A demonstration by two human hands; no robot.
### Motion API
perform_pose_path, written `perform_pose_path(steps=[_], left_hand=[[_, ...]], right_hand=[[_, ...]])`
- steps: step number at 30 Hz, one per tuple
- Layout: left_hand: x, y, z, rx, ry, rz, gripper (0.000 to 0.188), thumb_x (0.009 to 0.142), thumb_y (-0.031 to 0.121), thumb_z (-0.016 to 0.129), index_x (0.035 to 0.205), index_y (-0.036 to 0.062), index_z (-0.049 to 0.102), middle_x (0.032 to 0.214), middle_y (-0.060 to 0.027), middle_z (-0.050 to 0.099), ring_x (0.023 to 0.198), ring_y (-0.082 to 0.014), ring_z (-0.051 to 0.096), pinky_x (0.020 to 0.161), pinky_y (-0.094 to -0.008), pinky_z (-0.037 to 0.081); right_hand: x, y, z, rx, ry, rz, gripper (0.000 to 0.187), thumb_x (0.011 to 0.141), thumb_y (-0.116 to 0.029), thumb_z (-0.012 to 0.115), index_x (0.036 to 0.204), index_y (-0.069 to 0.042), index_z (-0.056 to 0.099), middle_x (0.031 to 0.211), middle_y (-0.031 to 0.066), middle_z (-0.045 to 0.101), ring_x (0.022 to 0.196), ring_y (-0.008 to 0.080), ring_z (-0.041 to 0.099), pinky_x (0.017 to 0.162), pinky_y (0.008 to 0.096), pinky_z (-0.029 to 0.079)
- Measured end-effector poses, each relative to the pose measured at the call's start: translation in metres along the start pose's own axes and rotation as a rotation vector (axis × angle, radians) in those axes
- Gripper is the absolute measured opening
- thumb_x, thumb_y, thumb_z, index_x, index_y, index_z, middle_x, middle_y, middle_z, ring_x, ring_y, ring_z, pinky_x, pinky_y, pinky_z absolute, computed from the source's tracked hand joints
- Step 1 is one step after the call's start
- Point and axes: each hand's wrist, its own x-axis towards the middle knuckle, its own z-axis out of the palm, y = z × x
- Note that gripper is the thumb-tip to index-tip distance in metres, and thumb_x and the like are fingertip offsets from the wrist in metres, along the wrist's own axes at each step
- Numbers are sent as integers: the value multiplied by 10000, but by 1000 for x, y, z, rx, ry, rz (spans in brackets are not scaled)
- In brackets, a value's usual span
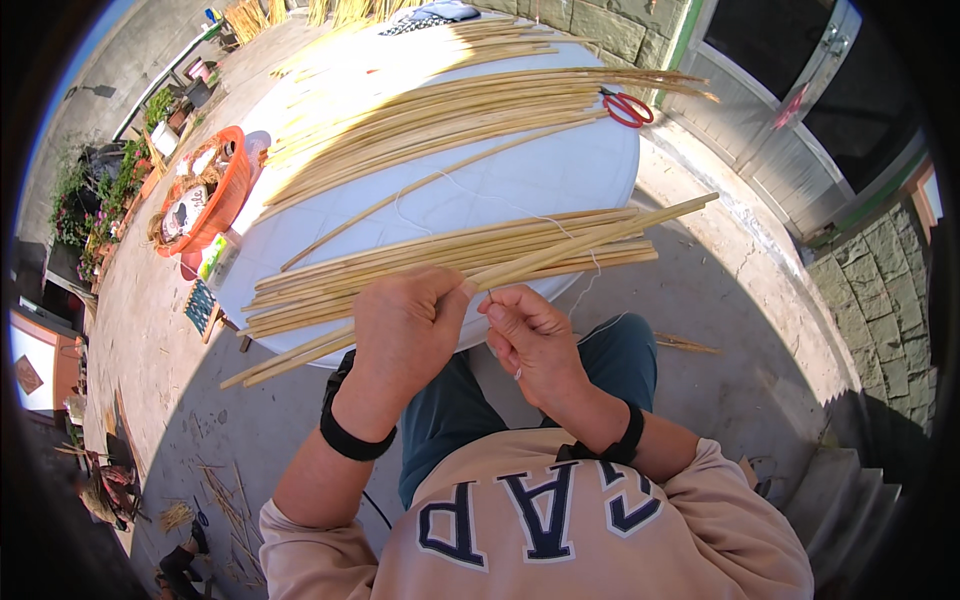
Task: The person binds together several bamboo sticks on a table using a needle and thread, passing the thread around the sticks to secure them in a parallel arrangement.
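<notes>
My left hand (405, 325) is closed round a pair of pale yellow reed stalks (610, 236), which slant up to the right across my lap and the table's near edge. Close beside its thumb, my right hand (535, 340) pinches a thin needle (490, 296) upright against the stalks. A white thread (597, 262) hangs in loose loops near the right hand and runs back over the table. Just beyond my hands a row of cut stalks (350, 282) lies side by side on the white round table (560, 165). The needle's tip is hidden.
Red-handled scissors (628, 110) lie at the table's right edge, beside a large spread of long stalks (430, 115). One single stalk (385, 200) lies apart. An orange basket (235, 185) with things in it stands at the left. Concrete steps (850, 515) are at lower right.
</notes>
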Motion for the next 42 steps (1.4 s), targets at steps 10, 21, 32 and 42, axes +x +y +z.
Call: perform_pose_path(steps=[10,21,32,42], left_hand=[[-5,8,0,104,66,107,106,786,99,622,692,50,623,611,-94,575,587,-299,589,494,-385,433],[-4,2,2,78,30,82,89,793,103,632,729,43,646,623,-104,588,613,-303,602,516,-382,444],[78,-79,-29,-155,-275,-254,136,860,160,629,841,25,623,549,-2,470,511,-87,437,499,-255,356],[83,-110,-4,-169,-397,-402,203,815,178,668,801,-23,651,609,-54,580,578,-131,528,573,-302,433]], right_hand=[[2,-2,-3,11,-3,2,118,923,-129,601,951,-15,617,616,-8,481,489,43,402,384,171,292],[8,-8,0,-18,-17,47,134,933,-165,599,968,-40,631,622,-1,511,499,46,425,419,183,328],[23,-5,-10,-423,-169,-10,281,953,-93,540,1225,-24,522,904,67,624,710,72,574,642,208,507],[28,0,-20,-507,-201,-13,249,935,-83,557,1177,-25,554,848,44,626,655,60,570,583,201,501]])
